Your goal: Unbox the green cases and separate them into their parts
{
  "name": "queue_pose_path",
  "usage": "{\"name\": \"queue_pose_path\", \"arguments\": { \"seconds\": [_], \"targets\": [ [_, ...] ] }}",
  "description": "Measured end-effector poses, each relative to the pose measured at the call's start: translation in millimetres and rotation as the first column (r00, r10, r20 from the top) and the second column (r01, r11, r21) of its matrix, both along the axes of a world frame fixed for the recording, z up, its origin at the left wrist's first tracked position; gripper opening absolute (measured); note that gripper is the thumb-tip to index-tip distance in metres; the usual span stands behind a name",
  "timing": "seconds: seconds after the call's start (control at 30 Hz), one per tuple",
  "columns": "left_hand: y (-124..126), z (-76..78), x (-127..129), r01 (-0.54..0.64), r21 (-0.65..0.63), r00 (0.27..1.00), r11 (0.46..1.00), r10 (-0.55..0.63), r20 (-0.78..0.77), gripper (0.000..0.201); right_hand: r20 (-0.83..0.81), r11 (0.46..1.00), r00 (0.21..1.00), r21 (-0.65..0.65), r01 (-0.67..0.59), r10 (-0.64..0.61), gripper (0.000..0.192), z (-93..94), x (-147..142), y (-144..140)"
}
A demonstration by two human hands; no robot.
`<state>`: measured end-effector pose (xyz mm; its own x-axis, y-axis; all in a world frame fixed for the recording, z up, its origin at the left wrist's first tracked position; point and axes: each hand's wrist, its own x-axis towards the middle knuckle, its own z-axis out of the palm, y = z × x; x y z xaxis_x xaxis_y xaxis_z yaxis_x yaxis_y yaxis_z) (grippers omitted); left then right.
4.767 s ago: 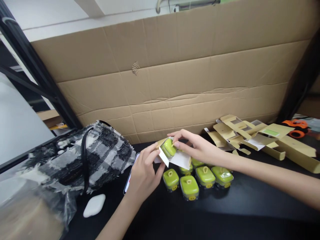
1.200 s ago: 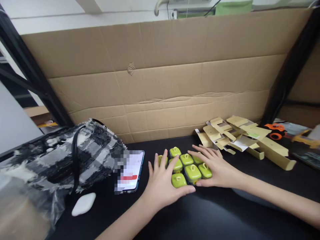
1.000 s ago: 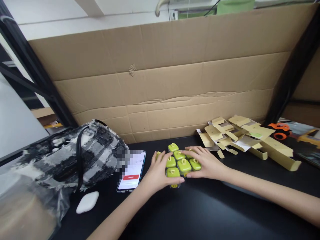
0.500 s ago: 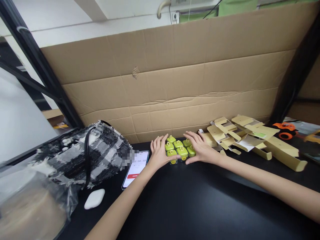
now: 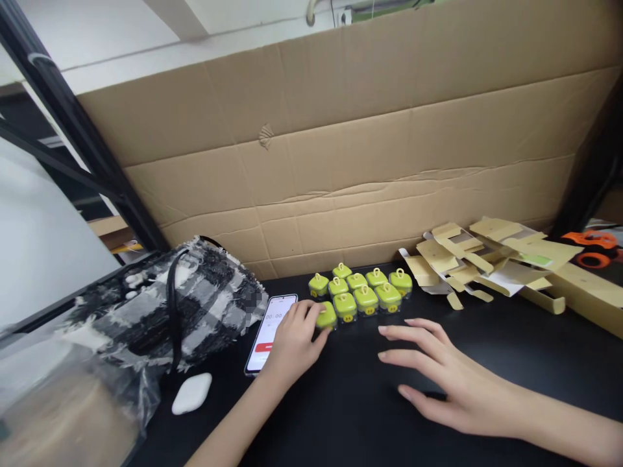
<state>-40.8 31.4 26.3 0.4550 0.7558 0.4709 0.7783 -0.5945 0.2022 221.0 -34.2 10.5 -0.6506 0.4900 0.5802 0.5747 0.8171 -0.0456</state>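
Note:
Several small green-lidded boxes [image 5: 365,297] stand close together on the black table, each with a loop on its lid; clear sides and yellow labels show on the front ones. My left hand [image 5: 298,340] has its fingers and thumb around the front-left green-lidded box [image 5: 328,316], covering part of it. Off to the right and nearer to me, my right hand [image 5: 440,376] hangs over the table, fingers spread and nothing in them, apart from the boxes.
A phone [image 5: 265,350] with a timer lies beside my left hand. Left of it are a white earbud case [image 5: 192,394], a black-and-grey woven bag [image 5: 209,295] and a plastic-wrapped bundle [image 5: 63,415]. Flattened cartons [image 5: 457,256] pile up at right. A cardboard wall [image 5: 341,162] stands behind.
Both hands were around a tight cluster of the boxes. My right hand has drawn away right and toward me. The boxes now show more spread out, with my left hand at the front-left one.

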Motion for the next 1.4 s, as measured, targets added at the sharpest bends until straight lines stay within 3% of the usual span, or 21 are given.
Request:
{"name": "queue_pose_path", "arguments": {
  "seconds": [0.13,0.23,0.3,0.4,0.47,0.7,0.77,0.87,1.0,1.13,1.27,1.4],
  "targets": [
    [-23.6,1.0,11.7,0.163,-0.155,0.979,0.974,-0.139,0.152,0.038,-0.18,0.96,0.982,-0.281,0.006,-0.059,0.049,-12.7,-4.4,2.1],
    [-40.1,-6.6,27.4,0.339,-0.302,0.899,0.891,-0.212,0.383,0.052,-0.336,0.922,0.936,-0.387,-0.034,-0.106,0.055,-19.1,-8.5,4.2],
    [-46.9,-13.1,36.6,0.406,-0.38,0.858,0.831,-0.204,0.471,0.057,-0.396,0.905,0.913,-0.416,-0.09,-0.092,0.045,-18.3,-11.2,5.1],
    [-49.9,-20.1,43.4,0.426,-0.5,0.839,0.754,-0.123,0.53,0.062,-0.428,0.876,0.901,-0.457,-0.152,-0.067,0.019,-12.4,-14.7,5.5],
    [-49.4,-22.4,44.1,0.41,-0.545,0.844,0.732,-0.077,0.531,0.06,-0.451,0.857,0.889,-0.486,-0.169,-0.081,0.01,-8.8,-17.1,5.1],
    [-50.8,-22.8,44.1,0.421,-0.559,0.842,0.714,-0.078,0.534,0.053,-0.59,0.788,0.783,-0.571,-0.23,-0.199,0.008,-9.4,-22.1,3.7],
    [-47.0,-18.3,39.9,0.413,-0.555,0.865,0.722,-0.121,0.486,0.047,-0.659,0.827,0.716,-0.52,-0.215,-0.228,0.006,-10.3,-18.8,5.6],
    [-31.9,-8.6,24.3,0.351,-0.498,0.915,0.793,-0.178,0.362,0.032,-0.73,0.881,0.623,-0.454,-0.135,-0.281,0.004,-10.4,-10.6,10.5],
    [-2.5,-2.2,-4.5,0.249,-0.47,0.949,0.847,-0.119,0.291,0.048,-0.587,0.819,0.751,-0.563,-0.11,-0.303,0.008,-9.7,-3.5,15.0],
    [18.0,-7.7,-21.4,0.176,-0.437,0.959,0.882,-0.054,0.278,0.049,-0.447,0.781,0.869,-0.612,-0.124,-0.212,0.011,-9.7,-4.6,13.1],
    [24.8,-14.5,-21.9,0.14,-0.418,0.962,0.898,-0.023,0.272,0.051,-0.373,0.812,0.915,-0.576,-0.1,-0.152,0.008,-5.9,-4.7,7.7],
    [26.5,-19.0,-18.4,0.114,-0.372,0.96,0.921,-0.006,0.28,0.052,-0.288,0.878,0.946,-0.478,-0.008,-0.149,0.011,7.3,-2.2,9.8]
  ]
}}
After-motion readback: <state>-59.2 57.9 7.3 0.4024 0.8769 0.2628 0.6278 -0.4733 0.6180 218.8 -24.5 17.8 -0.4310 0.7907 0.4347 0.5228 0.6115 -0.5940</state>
